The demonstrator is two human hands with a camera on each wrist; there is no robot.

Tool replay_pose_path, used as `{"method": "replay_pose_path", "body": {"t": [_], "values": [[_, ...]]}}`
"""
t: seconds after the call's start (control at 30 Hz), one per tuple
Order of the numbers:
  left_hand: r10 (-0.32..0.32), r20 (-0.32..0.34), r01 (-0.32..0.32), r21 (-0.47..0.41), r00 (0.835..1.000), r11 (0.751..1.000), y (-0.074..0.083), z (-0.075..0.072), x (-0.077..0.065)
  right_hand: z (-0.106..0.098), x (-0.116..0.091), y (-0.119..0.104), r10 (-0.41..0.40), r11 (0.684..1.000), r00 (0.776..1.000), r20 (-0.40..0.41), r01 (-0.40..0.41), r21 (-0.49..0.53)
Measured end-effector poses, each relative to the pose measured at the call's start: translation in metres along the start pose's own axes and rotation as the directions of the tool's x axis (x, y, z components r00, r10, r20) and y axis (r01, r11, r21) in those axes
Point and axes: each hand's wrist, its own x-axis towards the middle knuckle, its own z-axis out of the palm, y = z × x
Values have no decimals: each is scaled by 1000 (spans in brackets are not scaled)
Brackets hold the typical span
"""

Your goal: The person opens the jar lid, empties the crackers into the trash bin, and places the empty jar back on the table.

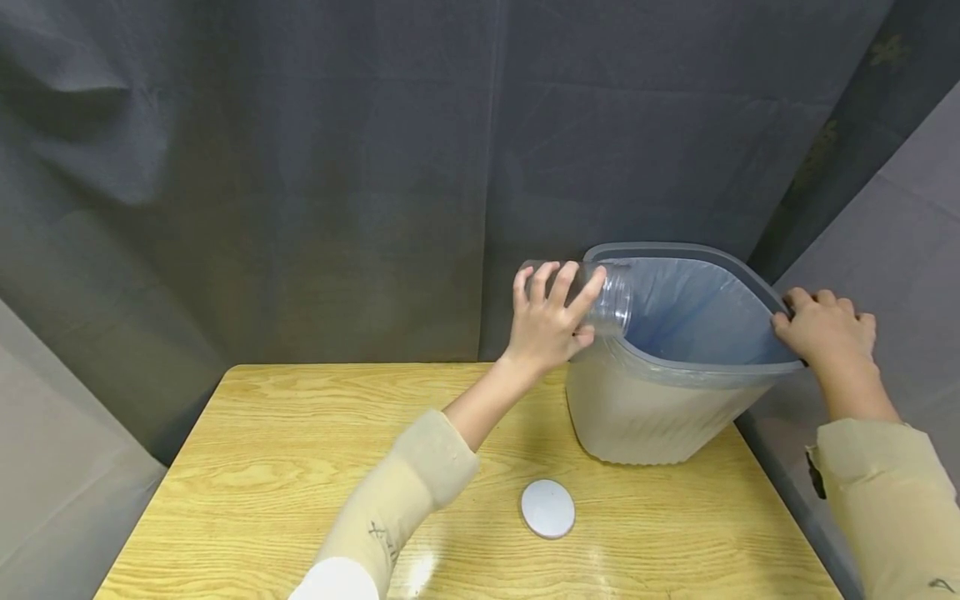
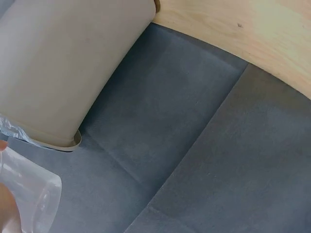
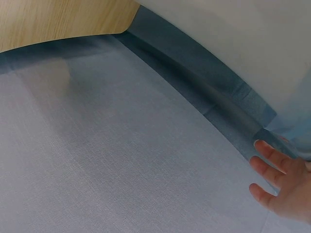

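Observation:
My left hand (image 1: 546, 327) grips a clear plastic jar (image 1: 611, 304) from above, fingers spread across its side. The jar lies tipped sideways, with its threaded mouth at the left rim of a trash bin (image 1: 660, 417); its base shows in the left wrist view as clear plastic (image 2: 36, 189). A translucent liner (image 1: 693, 308) covers the bin's inside and folds over the grey rim. At the bin's right side, my right hand (image 1: 832, 329) holds the rim, thumb at the edge. In the right wrist view, fingers (image 3: 267, 172) of that hand spread outside the bin.
A round white lid (image 1: 548, 508) lies flat on the wood-grain table (image 1: 315, 467), in front of the bin. Dark grey cloth (image 1: 337, 183) hangs behind the table, and lighter cloth panels flank it on both sides. The bin stands near the table's right edge.

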Motion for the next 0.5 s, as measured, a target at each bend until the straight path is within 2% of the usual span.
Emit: {"method": "replay_pose_path", "body": {"t": [0.23,0.5], "values": [[-23,-52,19,-74,998,997,-1,-2,-12,-1,0,0,-1,1000,1000,3,1,-1],[-79,-55,70,-142,995,987,2,-4,-30,-1,0,-1,0,1000,1000,4,0,2]]}}
